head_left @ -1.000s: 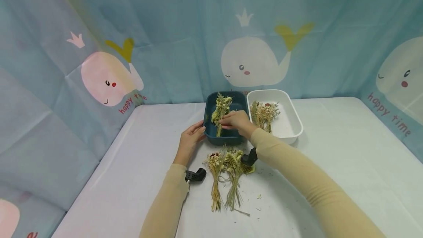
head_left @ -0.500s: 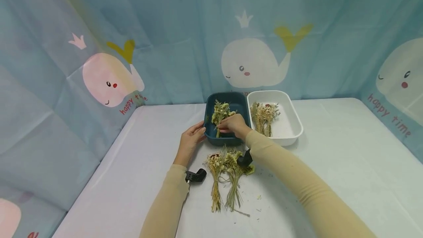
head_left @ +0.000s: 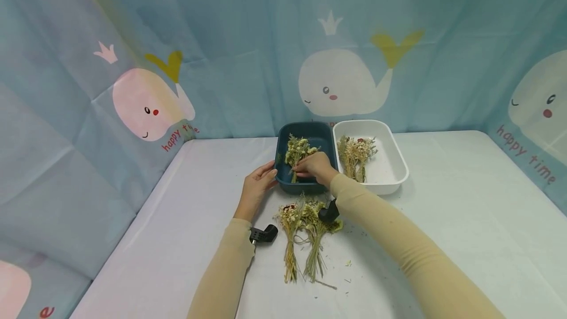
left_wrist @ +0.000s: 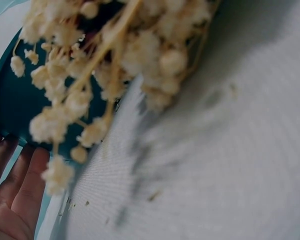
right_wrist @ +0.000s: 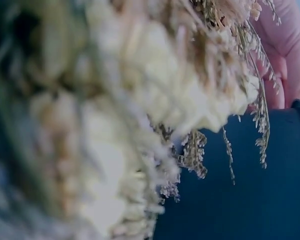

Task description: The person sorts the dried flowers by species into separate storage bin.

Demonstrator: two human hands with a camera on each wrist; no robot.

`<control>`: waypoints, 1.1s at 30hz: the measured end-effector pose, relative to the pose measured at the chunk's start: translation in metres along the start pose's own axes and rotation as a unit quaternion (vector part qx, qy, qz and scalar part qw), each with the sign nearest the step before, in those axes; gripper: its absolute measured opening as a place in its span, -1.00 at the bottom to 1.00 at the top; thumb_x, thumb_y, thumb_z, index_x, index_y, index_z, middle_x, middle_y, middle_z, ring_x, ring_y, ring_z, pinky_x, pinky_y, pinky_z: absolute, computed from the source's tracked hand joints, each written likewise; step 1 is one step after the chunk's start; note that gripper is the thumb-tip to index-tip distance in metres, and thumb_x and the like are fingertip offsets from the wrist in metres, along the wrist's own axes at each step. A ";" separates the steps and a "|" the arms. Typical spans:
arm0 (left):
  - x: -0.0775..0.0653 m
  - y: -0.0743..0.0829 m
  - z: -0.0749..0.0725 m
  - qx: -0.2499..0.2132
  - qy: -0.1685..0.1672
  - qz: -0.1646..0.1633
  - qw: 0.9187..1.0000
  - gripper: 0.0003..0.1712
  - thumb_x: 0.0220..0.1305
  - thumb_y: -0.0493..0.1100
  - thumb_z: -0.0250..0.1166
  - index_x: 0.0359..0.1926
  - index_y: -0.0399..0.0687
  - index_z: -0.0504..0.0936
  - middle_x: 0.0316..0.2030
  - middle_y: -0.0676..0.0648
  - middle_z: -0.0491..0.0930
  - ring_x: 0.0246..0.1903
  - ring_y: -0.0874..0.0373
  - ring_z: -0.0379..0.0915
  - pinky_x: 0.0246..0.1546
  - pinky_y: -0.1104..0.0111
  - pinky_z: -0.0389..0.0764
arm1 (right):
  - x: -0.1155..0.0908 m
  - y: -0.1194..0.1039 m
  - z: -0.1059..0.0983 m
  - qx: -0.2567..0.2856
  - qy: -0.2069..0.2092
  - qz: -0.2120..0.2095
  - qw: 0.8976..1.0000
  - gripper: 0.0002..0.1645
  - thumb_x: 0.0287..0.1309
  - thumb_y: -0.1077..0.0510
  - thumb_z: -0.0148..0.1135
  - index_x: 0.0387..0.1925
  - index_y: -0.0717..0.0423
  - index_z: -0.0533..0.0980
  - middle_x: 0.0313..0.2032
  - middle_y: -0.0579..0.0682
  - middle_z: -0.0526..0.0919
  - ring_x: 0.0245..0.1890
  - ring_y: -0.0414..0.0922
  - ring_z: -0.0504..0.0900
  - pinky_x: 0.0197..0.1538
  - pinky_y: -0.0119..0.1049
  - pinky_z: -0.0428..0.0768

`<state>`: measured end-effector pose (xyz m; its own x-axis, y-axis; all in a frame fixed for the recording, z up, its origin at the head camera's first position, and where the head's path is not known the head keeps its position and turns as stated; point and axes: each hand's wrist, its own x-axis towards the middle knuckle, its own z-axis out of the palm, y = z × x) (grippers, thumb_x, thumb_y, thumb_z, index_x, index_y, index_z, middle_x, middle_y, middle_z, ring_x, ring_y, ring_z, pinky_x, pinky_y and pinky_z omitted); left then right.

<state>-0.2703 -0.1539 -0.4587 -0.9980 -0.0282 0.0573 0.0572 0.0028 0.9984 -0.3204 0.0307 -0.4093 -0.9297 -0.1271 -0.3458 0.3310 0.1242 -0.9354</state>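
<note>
In the head view my right hand [head_left: 315,166] reaches into the dark blue tray [head_left: 304,188] and pinches the stems of a dried flower bunch [head_left: 298,146], which lies with its yellowish heads toward the back. My left hand [head_left: 257,186] rests against the tray's left side; the left wrist view shows its fingers [left_wrist: 27,180] fairly straight on the outer wall. Two more dried bunches, one cream with dark red [head_left: 290,240] and one yellow-green [head_left: 313,255], lie on the table in front of the tray. In the right wrist view blurred flowers [right_wrist: 140,100] hide most of the right hand.
Touching the blue tray on its right stands a white tray [head_left: 390,171] with dried bunches [head_left: 356,154] along its left side. A patterned cloth [head_left: 248,63] hangs behind the table [head_left: 465,201]. Small plant crumbs [head_left: 348,263] and a loose stem [head_left: 326,284] lie near the front.
My right hand has lowered the dried flower bunch into the blue tray and drawn slightly back toward me. My left hand has stayed at the tray's side.
</note>
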 end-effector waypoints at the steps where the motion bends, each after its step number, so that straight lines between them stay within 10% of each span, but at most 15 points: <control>1: 0.000 0.000 0.000 0.000 -0.001 0.001 1.000 -0.45 0.40 -0.09 0.27 0.36 -0.09 0.46 0.34 -0.20 0.46 0.32 -0.03 0.43 0.26 0.10 0.60 | -0.001 0.000 0.000 -0.006 0.003 -0.003 1.000 -0.65 0.22 0.39 0.30 0.04 0.43 0.60 0.00 0.29 0.70 -0.21 -0.05 0.80 -0.19 -0.34 0.79; 14: 0.001 -0.001 -0.002 -0.001 -0.005 -0.002 1.000 -0.44 0.41 -0.10 0.27 0.37 -0.10 0.45 0.36 -0.19 0.43 0.35 -0.02 0.38 0.28 0.11 0.58 | -0.048 -0.015 -0.020 -0.019 -0.035 -0.050 0.998 -0.57 0.26 0.29 0.30 0.14 0.38 0.56 0.07 0.31 0.66 -0.01 0.05 0.74 0.17 -0.10 0.67; 33: 0.000 -0.001 -0.004 -0.004 -0.002 -0.007 1.000 -0.47 0.42 -0.09 0.26 0.36 -0.05 0.47 0.34 -0.16 0.46 0.34 0.00 0.40 0.30 0.11 0.57 | -0.144 0.031 -0.067 0.005 -0.122 -0.073 0.990 -0.48 0.26 0.26 0.30 0.16 0.52 0.48 -0.05 0.29 0.73 -0.14 -0.13 0.79 0.07 -0.19 0.73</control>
<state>-0.2702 -0.1574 -0.4598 -0.9988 -0.0247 0.0429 0.0431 -0.0052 0.9991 -0.1873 0.1192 -0.3840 -0.9011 -0.3778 -0.2127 0.1981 0.0776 -0.9771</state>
